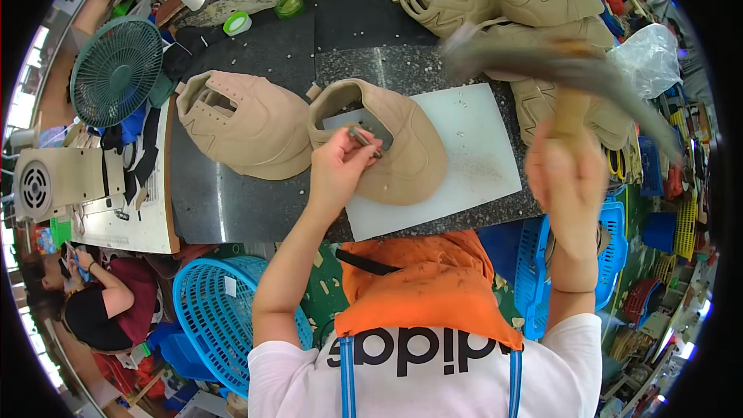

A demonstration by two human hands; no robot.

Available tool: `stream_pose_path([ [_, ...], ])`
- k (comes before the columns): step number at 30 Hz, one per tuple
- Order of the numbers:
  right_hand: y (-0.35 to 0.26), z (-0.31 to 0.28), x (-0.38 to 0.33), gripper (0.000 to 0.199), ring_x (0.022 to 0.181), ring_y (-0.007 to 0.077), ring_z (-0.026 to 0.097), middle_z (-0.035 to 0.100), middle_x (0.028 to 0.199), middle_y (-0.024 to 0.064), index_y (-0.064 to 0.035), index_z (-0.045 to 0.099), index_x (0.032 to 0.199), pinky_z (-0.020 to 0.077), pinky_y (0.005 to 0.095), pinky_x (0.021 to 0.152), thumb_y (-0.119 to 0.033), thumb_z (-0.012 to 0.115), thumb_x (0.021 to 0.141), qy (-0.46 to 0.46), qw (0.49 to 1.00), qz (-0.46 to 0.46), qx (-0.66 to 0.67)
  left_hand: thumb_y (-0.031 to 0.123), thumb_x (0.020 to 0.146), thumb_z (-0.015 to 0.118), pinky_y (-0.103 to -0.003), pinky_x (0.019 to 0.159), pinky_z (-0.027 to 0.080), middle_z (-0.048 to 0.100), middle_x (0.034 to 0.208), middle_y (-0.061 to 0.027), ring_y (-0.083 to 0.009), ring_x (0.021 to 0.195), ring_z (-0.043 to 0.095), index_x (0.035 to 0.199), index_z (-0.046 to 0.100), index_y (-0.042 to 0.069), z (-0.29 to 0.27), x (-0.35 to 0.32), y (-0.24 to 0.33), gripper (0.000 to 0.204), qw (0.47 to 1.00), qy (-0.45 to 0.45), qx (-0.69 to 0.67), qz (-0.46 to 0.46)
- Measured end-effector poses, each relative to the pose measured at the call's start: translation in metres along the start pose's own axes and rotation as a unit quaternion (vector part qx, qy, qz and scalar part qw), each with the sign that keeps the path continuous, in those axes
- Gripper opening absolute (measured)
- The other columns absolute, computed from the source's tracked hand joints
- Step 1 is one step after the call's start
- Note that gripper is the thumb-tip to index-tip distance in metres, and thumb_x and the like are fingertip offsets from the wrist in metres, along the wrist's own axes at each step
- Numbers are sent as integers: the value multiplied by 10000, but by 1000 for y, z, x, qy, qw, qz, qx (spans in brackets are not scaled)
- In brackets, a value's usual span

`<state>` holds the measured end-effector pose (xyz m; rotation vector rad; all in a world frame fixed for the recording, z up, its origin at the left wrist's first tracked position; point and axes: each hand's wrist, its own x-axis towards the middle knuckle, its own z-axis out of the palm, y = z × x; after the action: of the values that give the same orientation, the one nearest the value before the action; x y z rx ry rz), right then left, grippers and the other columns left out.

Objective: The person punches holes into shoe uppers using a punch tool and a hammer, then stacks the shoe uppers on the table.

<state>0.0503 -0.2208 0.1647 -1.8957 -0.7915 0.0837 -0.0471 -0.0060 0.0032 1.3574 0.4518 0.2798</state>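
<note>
My left hand (340, 164) pinches a short metal punch (359, 137) over the opening of a tan shoe upper (406, 172). That upper lies partly on a white board (484, 159), its rounded toe toward me. Raised at the right, my right hand (569, 174) is wrapped round the wooden handle of a hammer (571, 104); its metal head is smeared by motion. The punch's tip is hard to make out behind my fingers. To the left of my left hand rests a second tan shoe upper (251, 128), with a row of small holes beside its opening.
More tan uppers (546, 0) are piled at the far right beside a clear plastic bag (650, 58). Tape rolls (237, 23) and small white bits lie on the dark table (232, 201). A green fan (118, 71) stands left. Blue baskets (209, 313) flank me; another person (112, 302) sits lower left.
</note>
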Motion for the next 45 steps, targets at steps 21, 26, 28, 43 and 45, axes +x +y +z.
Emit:
stream_pose_path([
  [21,110,83,30,283,557,364,586,592,603,155,-27,465,875,463,473,518,-305,521,879,-222,931,-69,-283,19,887,532,-238,736,513,625,952,-71,-116,889,606,1003,520,12,-9,43,22,117,989,103,81,68],
  [26,109,79,33,293,589,382,577,591,617,170,-30,462,861,450,477,538,-316,525,879,-231,933,-38,-273,-4,872,538,-233,735,501,636,935,-75,-110,866,608,991,542,-2,-9,44,13,119,985,101,110,81],
  [28,109,74,37,302,622,398,570,589,632,183,-31,463,841,437,483,560,-323,532,877,-235,934,-15,-270,-12,864,543,-233,738,495,644,928,-75,-108,858,610,981,557,-9,-6,43,12,118,983,101,127,92],
  [43,64,47,44,270,547,385,547,536,572,188,-16,473,845,438,450,535,-276,540,870,-257,928,-81,-257,59,828,598,-337,615,479,636,795,-145,-311,715,623,955,584,35,2,35,11,130,872,149,403,235],
  [45,76,53,29,275,621,410,561,566,621,202,-33,472,853,432,488,570,-298,545,870,-256,932,-34,-253,55,820,602,-328,614,475,631,792,-128,-258,714,638,973,569,33,0,34,6,158,874,145,391,249],
])
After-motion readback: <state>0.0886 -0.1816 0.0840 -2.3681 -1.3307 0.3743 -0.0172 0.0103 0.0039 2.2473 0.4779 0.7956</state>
